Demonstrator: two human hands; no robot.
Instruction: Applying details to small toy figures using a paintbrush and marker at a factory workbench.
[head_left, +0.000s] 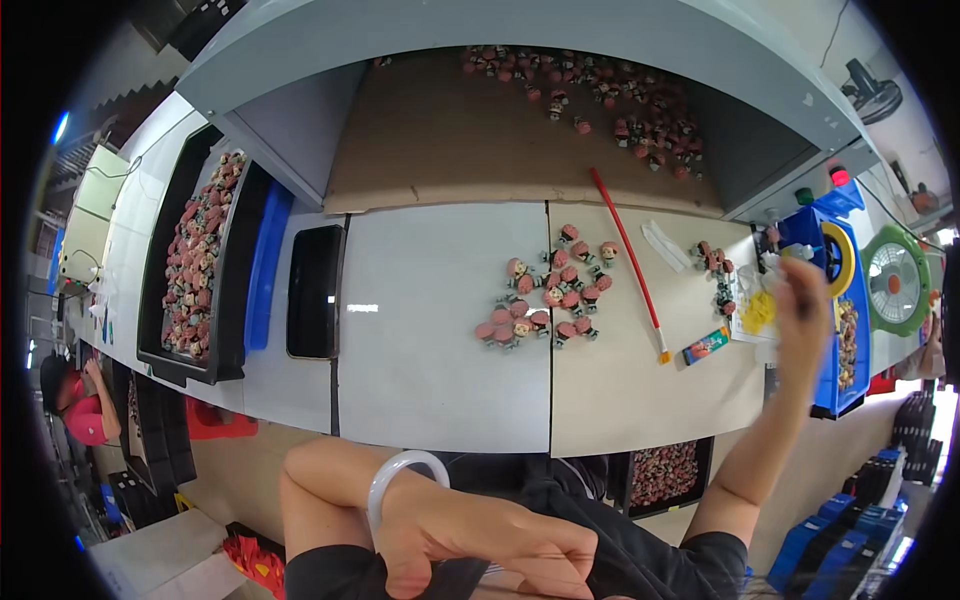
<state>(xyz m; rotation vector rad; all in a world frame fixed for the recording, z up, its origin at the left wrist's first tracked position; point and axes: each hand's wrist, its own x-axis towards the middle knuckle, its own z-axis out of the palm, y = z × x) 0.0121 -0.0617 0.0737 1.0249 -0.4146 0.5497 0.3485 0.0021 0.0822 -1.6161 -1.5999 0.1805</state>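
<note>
Left hand (480, 545), wearing a pale translucent bangle (400, 480), lies curled against dark clothing holding nothing visible, while the blurred right hand (805, 315), grip indeterminate, is raised near the blue plastic bin (835, 385).

**A white workbench under a grey shelf**

A long white table (440, 330) runs across the view, its top made of panels with dark seams between them. Above its far side sits a grey hood-like shelf unit (520, 30) with a brown cardboard-coloured floor (440, 140) inside. A black tray (190, 260) full of small pinkish figures lies at the left end, beside a blue tray (266, 260) and an empty black tray (315, 290). At the right end stand blue bins (835, 300) and a small green fan (895, 280); a dark fan (872, 92) is mounted on the pale wall behind. The floor (240, 460) below is tan. Stacked blue crates (840, 550) stand at lower right. A person in red (85, 410) sits at far left.
</note>
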